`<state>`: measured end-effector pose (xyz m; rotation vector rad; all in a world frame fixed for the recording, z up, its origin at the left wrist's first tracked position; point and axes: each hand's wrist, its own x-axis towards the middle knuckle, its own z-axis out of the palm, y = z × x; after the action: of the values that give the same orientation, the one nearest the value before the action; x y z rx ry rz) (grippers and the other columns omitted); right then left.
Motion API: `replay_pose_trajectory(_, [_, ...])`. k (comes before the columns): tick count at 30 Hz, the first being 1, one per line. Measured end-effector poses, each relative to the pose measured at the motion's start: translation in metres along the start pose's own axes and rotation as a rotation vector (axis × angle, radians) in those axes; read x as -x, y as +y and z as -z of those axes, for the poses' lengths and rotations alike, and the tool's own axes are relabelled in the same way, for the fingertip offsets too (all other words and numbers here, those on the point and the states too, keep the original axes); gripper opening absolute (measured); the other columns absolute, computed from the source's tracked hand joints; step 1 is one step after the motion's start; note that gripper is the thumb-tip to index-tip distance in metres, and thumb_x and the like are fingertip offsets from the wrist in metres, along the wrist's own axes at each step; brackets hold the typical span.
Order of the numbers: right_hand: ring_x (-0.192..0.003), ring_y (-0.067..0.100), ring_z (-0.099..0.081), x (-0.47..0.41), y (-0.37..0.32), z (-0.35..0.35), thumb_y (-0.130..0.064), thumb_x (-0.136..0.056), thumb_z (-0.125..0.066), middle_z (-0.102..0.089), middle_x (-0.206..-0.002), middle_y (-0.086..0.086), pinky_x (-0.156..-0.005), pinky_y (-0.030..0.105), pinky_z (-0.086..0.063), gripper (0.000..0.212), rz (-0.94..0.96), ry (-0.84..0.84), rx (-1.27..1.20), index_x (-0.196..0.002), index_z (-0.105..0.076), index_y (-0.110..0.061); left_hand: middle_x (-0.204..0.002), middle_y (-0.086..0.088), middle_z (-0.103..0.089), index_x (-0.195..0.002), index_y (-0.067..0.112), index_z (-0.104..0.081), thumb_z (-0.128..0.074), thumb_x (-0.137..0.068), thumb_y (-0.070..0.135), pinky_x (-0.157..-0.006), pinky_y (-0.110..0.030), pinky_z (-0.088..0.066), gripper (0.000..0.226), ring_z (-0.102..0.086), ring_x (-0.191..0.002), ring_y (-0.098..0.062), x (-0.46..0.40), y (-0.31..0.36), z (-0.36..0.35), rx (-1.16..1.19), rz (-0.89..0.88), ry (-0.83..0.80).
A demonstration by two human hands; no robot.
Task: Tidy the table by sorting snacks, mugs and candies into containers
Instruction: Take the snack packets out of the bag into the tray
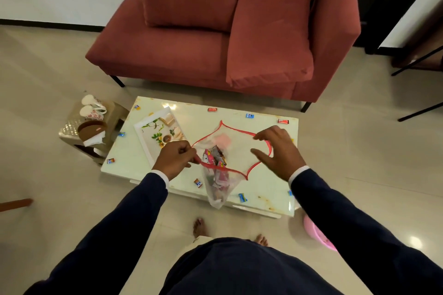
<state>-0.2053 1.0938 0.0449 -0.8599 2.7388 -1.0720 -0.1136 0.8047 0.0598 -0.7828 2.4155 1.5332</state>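
A clear plastic bag (236,151) with a red rim hangs open above the white table (261,184), with several snack packets (215,158) inside. My left hand (173,159) pinches the red rim at the bag's left side. At the bag's right side my right hand (275,151) hovers with spread fingers, touching or nearly touching the rim. Small wrapped candies lie scattered on the table, such as a blue candy (242,197), a red candy (212,109) and an orange candy (197,183). Two white floral mugs (92,108) lie on a side stool.
A white floral tray (143,134) sits on the table's left part. The low stool (115,112) left of the table also holds a brown lid (91,128). A red sofa (215,43) stands behind the table. A pink tub (316,232) sits on the floor at right.
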Motion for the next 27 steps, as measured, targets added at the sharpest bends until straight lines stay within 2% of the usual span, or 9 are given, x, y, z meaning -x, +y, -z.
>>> replay_pose_trajectory(2, [-0.105,0.018,-0.055,0.003,-0.028,-0.009,-0.052,-0.089,-0.067,-0.062,-0.116,0.0,-0.091,0.033,-0.047,0.046,0.222,-0.152,0.0,-0.123,-0.06,-0.022,-0.069,0.005,-0.076,-0.062,0.014,-0.06,-0.063,-0.093,0.007,-0.076,-0.036,-0.059,0.032,-0.075,-0.073,-0.012,0.003,0.009,-0.003,0.018,-0.058,0.02])
replay_pose_trajectory(4, [-0.112,0.017,-0.058,-0.001,-0.052,-0.024,-0.067,-0.085,-0.061,-0.062,-0.128,-0.001,-0.095,0.035,-0.05,0.067,0.181,-0.462,-0.01,-0.137,-0.051,-0.025,-0.069,0.003,-0.076,-0.059,0.018,-0.059,-0.063,-0.093,0.007,-0.076,-0.03,-0.056,0.036,-0.074,-0.073,-0.011,0.006,0.015,-0.005,0.036,-0.113,0.019])
replay_pose_trajectory(6, [-0.115,0.02,-0.06,-0.011,-0.067,-0.04,-0.058,-0.089,-0.062,-0.063,-0.131,0.0,-0.096,0.037,-0.051,0.063,0.114,-0.632,0.004,-0.139,-0.048,-0.023,-0.072,-0.002,-0.077,-0.063,0.011,-0.058,-0.063,-0.094,0.009,-0.076,-0.024,-0.054,0.031,-0.073,-0.073,-0.01,0.008,0.02,-0.002,0.063,-0.16,0.029])
replay_pose_trajectory(8, [-0.105,0.024,-0.067,-0.028,-0.075,-0.047,-0.034,-0.098,-0.058,-0.071,-0.116,0.004,-0.09,0.036,-0.054,0.032,0.101,-0.596,-0.028,-0.126,-0.059,-0.019,-0.075,-0.003,-0.078,-0.068,0.006,-0.058,-0.062,-0.096,0.014,-0.072,-0.016,-0.052,0.029,-0.073,-0.074,-0.007,0.01,0.022,0.005,0.124,-0.192,0.05])
replay_pose_trajectory(10, [-0.09,0.019,-0.072,-0.048,-0.081,-0.046,-0.016,-0.1,-0.053,-0.075,-0.101,0.002,-0.084,0.034,-0.057,0.018,0.017,-0.538,-0.192,-0.11,-0.068,-0.019,-0.082,-0.003,-0.078,-0.076,0.008,-0.062,-0.056,-0.097,0.027,-0.074,-0.02,-0.054,0.029,-0.074,-0.078,-0.009,0.011,0.017,0.016,0.208,-0.196,0.085])
replay_pose_trajectory(14, [-0.074,0.014,-0.075,-0.083,-0.085,-0.043,-0.006,-0.099,-0.051,-0.076,-0.088,-0.004,-0.068,0.028,-0.059,0.022,-0.049,-0.518,-0.298,-0.096,-0.07,-0.018,-0.102,-0.004,-0.078,-0.096,0.017,-0.066,-0.05,-0.094,0.039,-0.087,-0.046,-0.055,0.027,-0.075,-0.096,-0.027,0.002,-0.025,0.023,0.481,0.057,0.155])
replay_pose_trajectory(19, [-0.076,0.019,-0.076,-0.121,-0.105,-0.034,-0.003,-0.101,-0.046,-0.076,-0.088,0.0,-0.063,0.027,-0.056,0.029,-0.012,-0.563,-0.303,-0.098,-0.07,-0.018,-0.119,-0.009,-0.066,-0.103,0.018,-0.065,-0.049,-0.101,0.037,-0.085,-0.043,-0.048,0.025,-0.066,-0.097,-0.027,-0.008,-0.089,0.009,0.696,0.499,0.072])
replay_pose_trajectory(23, [-0.077,0.015,-0.075,-0.153,-0.143,-0.01,-0.002,-0.104,-0.047,-0.075,-0.088,-0.003,-0.068,0.028,-0.057,0.023,0.082,-0.654,-0.402,-0.109,-0.068,-0.005,-0.139,-0.012,-0.056,-0.126,0.015,-0.059,-0.047,-0.102,0.049,-0.101,-0.051,-0.042,0.043,-0.055,-0.124,-0.035,-0.02,-0.105,0.002,0.747,0.581,0.041])
replay_pose_trajectory(27, [-0.079,0.024,-0.07,-0.184,-0.184,0.028,0.007,-0.1,-0.048,-0.075,-0.09,0.01,-0.077,0.04,-0.056,0.021,0.086,-0.552,-0.692,-0.114,-0.064,0.008,-0.144,-0.013,-0.05,-0.143,0.014,-0.049,-0.045,-0.099,0.061,-0.104,-0.054,-0.041,0.065,-0.045,-0.136,-0.037,-0.039,-0.095,0.012,0.855,0.568,0.038])
